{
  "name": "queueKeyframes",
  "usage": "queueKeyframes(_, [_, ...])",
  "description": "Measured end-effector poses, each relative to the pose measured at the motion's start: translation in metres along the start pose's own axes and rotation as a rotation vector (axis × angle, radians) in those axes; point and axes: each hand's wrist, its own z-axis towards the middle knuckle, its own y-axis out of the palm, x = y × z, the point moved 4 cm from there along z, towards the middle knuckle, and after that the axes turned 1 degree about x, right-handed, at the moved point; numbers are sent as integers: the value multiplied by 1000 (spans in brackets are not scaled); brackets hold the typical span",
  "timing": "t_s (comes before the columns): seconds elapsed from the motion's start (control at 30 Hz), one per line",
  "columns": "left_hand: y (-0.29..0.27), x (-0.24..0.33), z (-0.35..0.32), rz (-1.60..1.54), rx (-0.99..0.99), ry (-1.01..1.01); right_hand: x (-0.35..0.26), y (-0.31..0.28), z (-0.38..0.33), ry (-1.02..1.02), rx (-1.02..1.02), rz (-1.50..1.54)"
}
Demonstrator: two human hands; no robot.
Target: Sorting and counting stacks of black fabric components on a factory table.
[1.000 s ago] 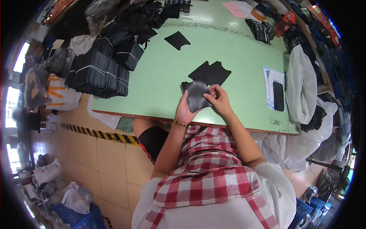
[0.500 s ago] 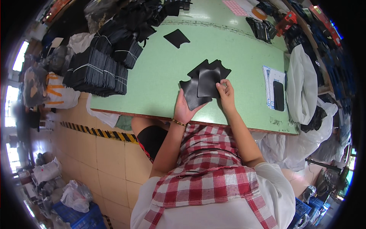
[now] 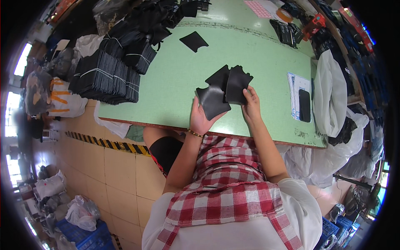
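Note:
My left hand (image 3: 201, 120) is closed on a smooth black leather-like piece (image 3: 213, 102) with curved cut-outs, its thumb along the left edge. My right hand (image 3: 252, 107) pinches the lower right edge of another black leather-like piece (image 3: 238, 86), tilted beside the first and partly over it. Behind these two, a further black piece (image 3: 218, 78) shows; what supports it is hidden. Both hands are just over the near part of the green table (image 3: 166, 96). Farther off, a single black piece (image 3: 194, 41) lies flat on the tabletop.
Tied stacks of black pieces (image 3: 98, 75) stand at the table's left edge, with a loose black heap (image 3: 143, 21) beyond. On the right lie a phone (image 3: 304, 105) on papers, a white plastic bag (image 3: 329, 96) and black packs (image 3: 284, 32). An orange tape roll (image 3: 284, 15) sits farther back.
The right hand's front piece has moved right, away from overlapping the left hand's piece, and now shows a notched top edge. My left hand has hardly moved.

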Motion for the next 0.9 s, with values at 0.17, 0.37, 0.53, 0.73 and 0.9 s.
queueKeyframes(0.17, [-1, -1, 1, -2, 5, 19, 1, -1, 0, 3, 10, 5])
queueKeyframes(0.37, [-1, 0, 1, -13, 4, 13, 1, 1, 0, -6, 9, -19])
queueKeyframes(0.53, [0, 0, 1, -17, -7, 17, 1, 3, -1, -5, 16, -41])
queueKeyframes(0.73, [0, -1, 2, 8, -10, 9, 5, 1, -1, -52, 7, -113])
queueKeyframes(0.9, [0, 0, 1, 37, 2, 17, 4, 8, -4, -141, -61, -292])
